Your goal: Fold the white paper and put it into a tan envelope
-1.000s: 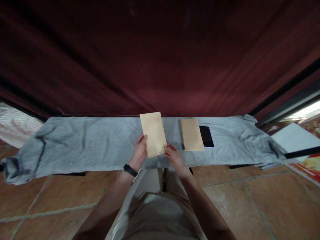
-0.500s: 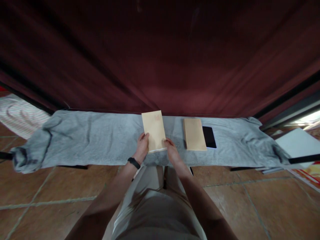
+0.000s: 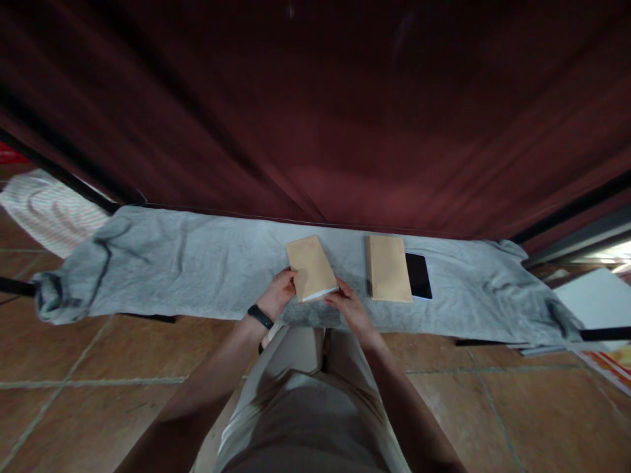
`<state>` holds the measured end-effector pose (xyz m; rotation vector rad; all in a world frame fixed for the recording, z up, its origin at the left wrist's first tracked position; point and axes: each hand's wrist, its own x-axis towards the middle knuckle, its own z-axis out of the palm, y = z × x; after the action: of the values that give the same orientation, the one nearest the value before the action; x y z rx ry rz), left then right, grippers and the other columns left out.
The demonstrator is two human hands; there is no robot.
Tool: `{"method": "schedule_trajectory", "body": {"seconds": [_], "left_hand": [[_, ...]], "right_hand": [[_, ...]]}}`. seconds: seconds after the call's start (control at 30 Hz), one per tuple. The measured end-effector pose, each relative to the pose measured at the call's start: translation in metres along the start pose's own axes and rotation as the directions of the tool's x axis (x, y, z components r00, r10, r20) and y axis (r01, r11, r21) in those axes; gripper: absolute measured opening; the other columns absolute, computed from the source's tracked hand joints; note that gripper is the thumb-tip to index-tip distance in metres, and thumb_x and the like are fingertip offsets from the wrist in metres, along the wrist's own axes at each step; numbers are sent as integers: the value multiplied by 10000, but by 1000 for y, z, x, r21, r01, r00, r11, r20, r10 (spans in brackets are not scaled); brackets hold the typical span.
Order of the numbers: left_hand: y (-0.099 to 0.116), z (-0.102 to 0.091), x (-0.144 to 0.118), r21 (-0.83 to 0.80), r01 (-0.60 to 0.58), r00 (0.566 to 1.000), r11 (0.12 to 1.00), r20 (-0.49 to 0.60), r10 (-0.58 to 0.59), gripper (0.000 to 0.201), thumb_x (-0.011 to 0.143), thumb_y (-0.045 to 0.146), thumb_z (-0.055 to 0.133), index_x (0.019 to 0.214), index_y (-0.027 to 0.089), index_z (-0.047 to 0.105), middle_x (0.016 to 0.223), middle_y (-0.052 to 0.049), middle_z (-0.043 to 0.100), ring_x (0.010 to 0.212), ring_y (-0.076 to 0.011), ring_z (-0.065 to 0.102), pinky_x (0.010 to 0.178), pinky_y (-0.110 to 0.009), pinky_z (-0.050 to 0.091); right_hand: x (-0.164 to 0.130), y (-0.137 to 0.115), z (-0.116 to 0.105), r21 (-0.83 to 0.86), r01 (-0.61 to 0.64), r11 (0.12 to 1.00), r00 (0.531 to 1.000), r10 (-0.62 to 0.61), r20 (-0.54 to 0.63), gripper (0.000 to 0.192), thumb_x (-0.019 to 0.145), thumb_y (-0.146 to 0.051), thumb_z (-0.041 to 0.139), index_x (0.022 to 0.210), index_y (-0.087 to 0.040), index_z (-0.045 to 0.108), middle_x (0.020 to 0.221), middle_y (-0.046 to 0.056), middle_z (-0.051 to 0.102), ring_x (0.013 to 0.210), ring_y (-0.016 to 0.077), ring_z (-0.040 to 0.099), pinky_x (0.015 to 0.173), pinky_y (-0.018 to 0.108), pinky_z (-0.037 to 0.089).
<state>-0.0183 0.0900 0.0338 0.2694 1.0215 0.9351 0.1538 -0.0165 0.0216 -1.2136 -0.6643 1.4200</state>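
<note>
Between my two hands is a tan-covered book [image 3: 312,268], tilted so the white page edges show along its near side. My left hand [image 3: 282,287] is closed on its left edge, thumb on the cover; a black band circles that wrist. My right hand [image 3: 347,302] grips the near right corner, its fingers partly under the book. To the right, a tan stack of books or paper [image 3: 390,269] lies on the grey cloth [image 3: 221,263]. A dark-screened tablet [image 3: 419,276] lies against the stack's right side, partly covered by it.
A dark red fabric wall [image 3: 315,131] rises behind the cloth-covered bench. Striped fabric [image 3: 54,210] is at the far left. On the right are a white board [image 3: 596,299] and a black bar [image 3: 608,334]. Brown tiles [image 3: 123,407] cover the floor.
The book has turned and tipped in my hands, so its page edge shows more. My right hand has shifted lower around the near corner. The view has tilted slightly.
</note>
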Motion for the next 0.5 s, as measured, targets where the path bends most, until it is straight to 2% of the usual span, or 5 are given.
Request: {"method": "schedule_trajectory", "body": {"seconds": [0.13, 0.23, 0.37, 0.5], "left_hand": [[-5, 3, 1, 95, -51, 997, 994, -50, 56, 314, 621, -38, 583, 860, 152, 657, 701, 0, 707, 701, -181, 708, 665, -252, 561], [-10, 3, 2, 146, -95, 992, 985, -64, 105, 323, 584, -30, 546, 824, 163, 645, 671, 23, 689, 635, -149, 679, 620, -219, 530], [-14, 0, 4, 194, -120, 990, 974, -54, 132, 353, 555, -4, 547, 848, 162, 652, 701, 15, 704, 670, -164, 695, 649, -239, 541], [-14, -3, 8, 224, -126, 990, 966, -38, 138, 345, 544, 19, 569, 853, 147, 649, 746, -15, 726, 718, -194, 713, 689, -274, 558]], "right_hand": [[5, 3, 7, -6, -23, 1000, 998, 23, -56, 416, 593, -288, 727, 1007, -249, 700, 710, -54, 666, 672, 177, 633, 699, 344, 593], [8, 9, 9, 1, -54, 999, 992, 54, -112, 383, 594, -272, 690, 974, -233, 663, 667, -56, 653, 612, 172, 636, 627, 319, 589], [9, 17, 9, 57, -105, 993, 984, 112, -137, 291, 610, -282, 703, 880, -229, 607, 672, -44, 662, 573, 169, 649, 580, 306, 585], [8, 24, 9, 89, -97, 991, 987, 107, -118, 296, 607, -305, 722, 860, -232, 587, 674, -52, 657, 598, 163, 657, 609, 308, 600]]}}
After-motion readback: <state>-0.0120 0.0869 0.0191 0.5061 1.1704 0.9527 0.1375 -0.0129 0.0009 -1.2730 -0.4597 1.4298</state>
